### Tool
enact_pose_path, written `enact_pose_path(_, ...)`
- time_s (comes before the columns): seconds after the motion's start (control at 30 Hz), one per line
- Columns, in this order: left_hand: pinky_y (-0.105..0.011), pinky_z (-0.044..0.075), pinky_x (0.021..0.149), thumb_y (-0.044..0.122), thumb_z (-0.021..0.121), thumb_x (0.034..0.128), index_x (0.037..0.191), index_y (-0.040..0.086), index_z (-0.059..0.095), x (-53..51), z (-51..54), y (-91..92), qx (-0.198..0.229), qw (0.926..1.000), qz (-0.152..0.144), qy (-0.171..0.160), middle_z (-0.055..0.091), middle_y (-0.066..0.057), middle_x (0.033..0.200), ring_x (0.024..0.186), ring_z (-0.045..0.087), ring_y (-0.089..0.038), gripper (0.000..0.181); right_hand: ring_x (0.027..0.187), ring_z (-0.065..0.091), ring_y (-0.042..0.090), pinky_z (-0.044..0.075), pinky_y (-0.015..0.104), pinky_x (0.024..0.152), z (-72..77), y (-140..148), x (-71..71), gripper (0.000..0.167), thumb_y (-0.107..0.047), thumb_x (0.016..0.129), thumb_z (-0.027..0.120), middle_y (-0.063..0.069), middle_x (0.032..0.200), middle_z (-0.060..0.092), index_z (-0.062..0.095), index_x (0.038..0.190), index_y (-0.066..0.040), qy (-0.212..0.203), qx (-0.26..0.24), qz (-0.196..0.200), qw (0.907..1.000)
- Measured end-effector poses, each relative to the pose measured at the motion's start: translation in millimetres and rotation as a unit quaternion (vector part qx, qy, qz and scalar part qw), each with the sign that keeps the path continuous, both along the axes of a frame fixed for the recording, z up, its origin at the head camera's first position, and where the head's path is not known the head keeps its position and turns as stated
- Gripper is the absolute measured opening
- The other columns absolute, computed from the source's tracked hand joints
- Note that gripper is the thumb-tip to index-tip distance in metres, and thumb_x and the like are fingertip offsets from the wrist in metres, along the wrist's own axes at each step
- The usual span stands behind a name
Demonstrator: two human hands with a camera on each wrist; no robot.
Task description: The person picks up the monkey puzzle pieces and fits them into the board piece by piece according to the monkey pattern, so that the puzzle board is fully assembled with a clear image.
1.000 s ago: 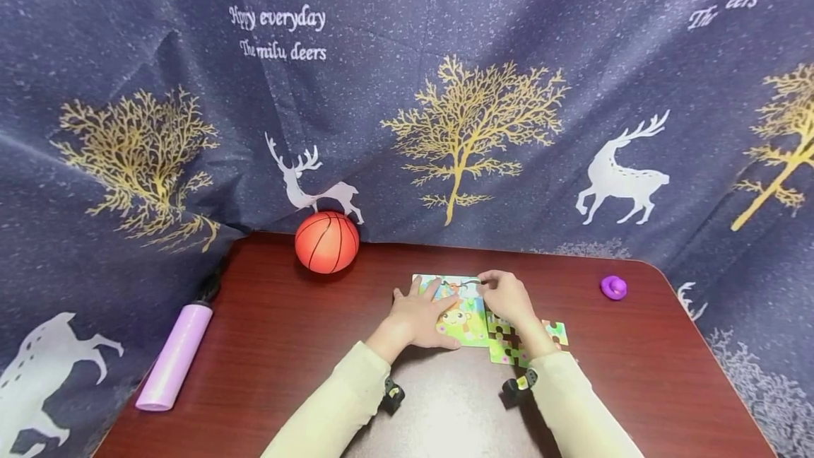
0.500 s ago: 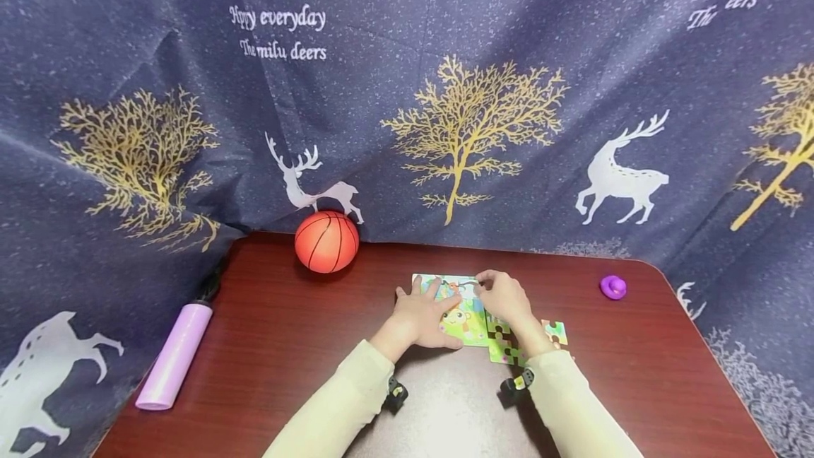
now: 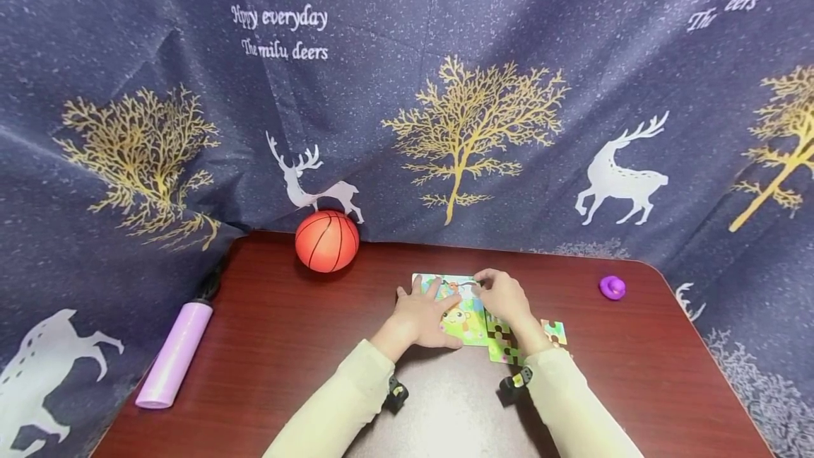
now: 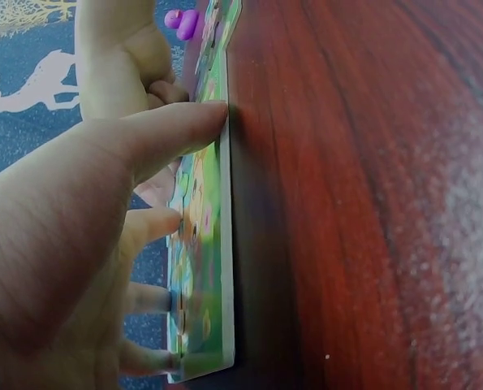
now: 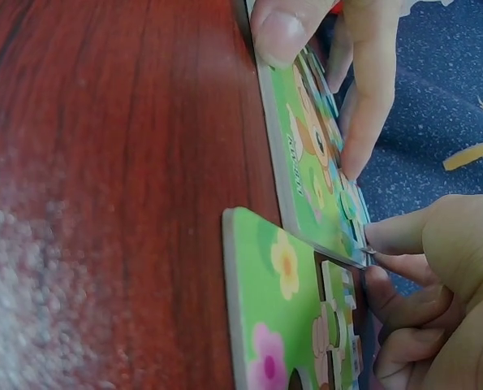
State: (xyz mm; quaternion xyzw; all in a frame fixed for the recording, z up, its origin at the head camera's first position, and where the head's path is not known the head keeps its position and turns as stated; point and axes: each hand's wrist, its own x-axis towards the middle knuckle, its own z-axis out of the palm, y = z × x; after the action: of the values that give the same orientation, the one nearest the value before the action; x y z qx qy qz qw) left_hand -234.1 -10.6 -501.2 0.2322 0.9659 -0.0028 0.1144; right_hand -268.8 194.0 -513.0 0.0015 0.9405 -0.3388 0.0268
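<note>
A jigsaw puzzle [image 3: 467,334] with a cartoon animal on green and blue lies flat on the table. My left hand [image 3: 422,320] rests on its left part, fingers spread, with the thumb at the near edge in the left wrist view. At the puzzle's far right corner, my right hand [image 3: 505,299] pinches a puzzle piece [image 5: 369,250] between thumb and fingers; most of the piece is hidden. A second green puzzle [image 3: 499,355] with dark gaps sits against the first one's right side, partly under my right wrist. Beside that wrist lies a puzzle piece [image 3: 555,332].
An orange basketball [image 3: 327,241] stands at the back left. A pink pump [image 3: 174,357] lies along the left edge of the dark red table [image 3: 286,345]. Far right is a small purple toy [image 3: 613,288]. A patterned curtain [image 3: 375,161] hangs behind the table.
My right hand has shifted slightly left at the puzzle's far right corner. The left hand has slid a little to the right, still spread on the puzzle.
</note>
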Motion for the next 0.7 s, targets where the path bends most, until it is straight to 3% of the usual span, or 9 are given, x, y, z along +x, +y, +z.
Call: enact_pose_path(0.7, -0.071, 0.033, 0.109, 0.089, 0.054, 0.0795, 0.163, 0.046, 0.029, 1.1, 0.3, 3.4, -0.017, 0.9998, 0.008, -0.001, 0.023, -0.006, 0.171, 0.153, 0.021, -0.047, 0.097, 0.072, 0.060, 0.020, 0.047, 0.036, 0.062, -0.5, -0.6, -3.5, 0.019, -0.026, 0.095, 0.076, 0.003, 0.092, 0.069, 0.076, 0.109, -0.014, 0.010, 0.011, -0.003, 0.9999)
